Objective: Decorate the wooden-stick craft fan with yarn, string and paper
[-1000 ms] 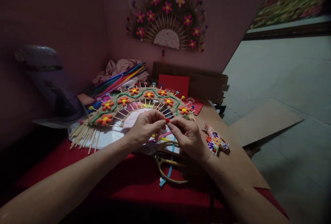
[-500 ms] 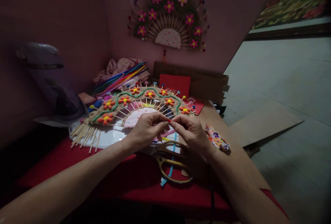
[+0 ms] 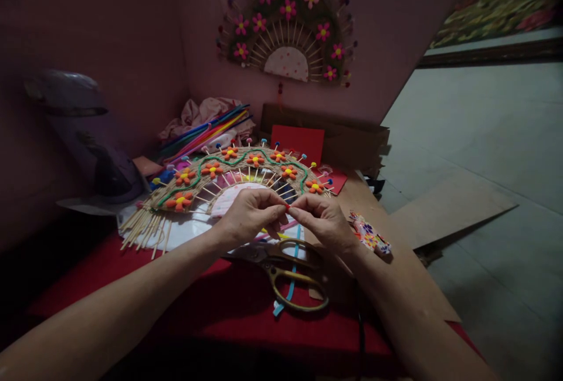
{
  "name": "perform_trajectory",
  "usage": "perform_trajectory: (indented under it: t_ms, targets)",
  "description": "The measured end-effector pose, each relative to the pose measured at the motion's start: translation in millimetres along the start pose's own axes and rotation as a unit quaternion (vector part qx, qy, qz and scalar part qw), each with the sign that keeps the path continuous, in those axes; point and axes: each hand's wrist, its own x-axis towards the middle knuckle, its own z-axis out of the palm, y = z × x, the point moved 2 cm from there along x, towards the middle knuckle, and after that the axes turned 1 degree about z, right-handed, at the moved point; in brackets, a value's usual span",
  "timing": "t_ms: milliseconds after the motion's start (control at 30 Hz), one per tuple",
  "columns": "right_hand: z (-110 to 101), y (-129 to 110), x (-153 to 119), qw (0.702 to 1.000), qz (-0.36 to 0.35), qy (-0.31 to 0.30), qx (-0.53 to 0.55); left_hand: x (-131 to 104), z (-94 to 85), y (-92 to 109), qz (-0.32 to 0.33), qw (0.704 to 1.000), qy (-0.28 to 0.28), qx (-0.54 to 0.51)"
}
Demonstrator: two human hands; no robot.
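A tiny red piece (image 3: pixel 288 206) is pinched between the fingertips of my left hand (image 3: pixel 257 215) and my right hand (image 3: pixel 319 218), which nearly meet. Just behind them lies a fan-shaped craft (image 3: pixel 233 164) of twine and thin sticks, with orange flowers, a green wavy line and small coloured balls on its rim. Large scissors (image 3: pixel 281 284) with brass-coloured handles rest below my hands, a light blue strip (image 3: pixel 291 290) passing by the handles. To the right of my right hand sits a small flower-patterned item (image 3: pixel 372 236).
The red-covered table (image 3: pixel 197 305) carries brown cardboard (image 3: pixel 391 275) at right. Behind are coloured pipe cleaners (image 3: pixel 211 132), red sheets (image 3: pixel 298 143) and pink cloth (image 3: pixel 200 114). A wrapped container (image 3: pixel 97 140) stands left. Another fan (image 3: pixel 288 35) hangs on the wall.
Both hands keep almost the same place around the red piece; the fingers have shifted only slightly. Everything else stays where it was.
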Motion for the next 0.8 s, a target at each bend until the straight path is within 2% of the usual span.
perform_trajectory:
  t_ms: [233,333,400,467,533,667,800]
  targets:
    - [7,-4,-2,0.995,0.068,0.007,0.068,0,1.6,-2,-0.03,0.999,0.009,-0.034]
    - [13,-2,-5,0.997,0.057,0.044,0.016,-1,5.5,-8,-0.033,0.999,0.023,-0.03]
    - [15,1,-6,0.995,0.038,0.079,-0.052,-2,7.8,-13,-0.023,0.999,0.047,-0.007]
    - [15,3,-6,0.991,0.019,0.088,-0.103,-3,8.5,-17,-0.011,0.997,0.075,0.025]
    - [12,4,-4,0.991,0.006,0.06,-0.116,-2,7.6,-18,-0.012,0.996,0.079,0.045]
    - [3,3,-1,0.994,0.001,-0.011,-0.105,2,2.7,-15,-0.027,0.998,0.018,0.06]
    - [-2,2,1,0.996,0.001,-0.037,-0.085,3,-1.1,-9,-0.015,0.999,0.009,0.05]
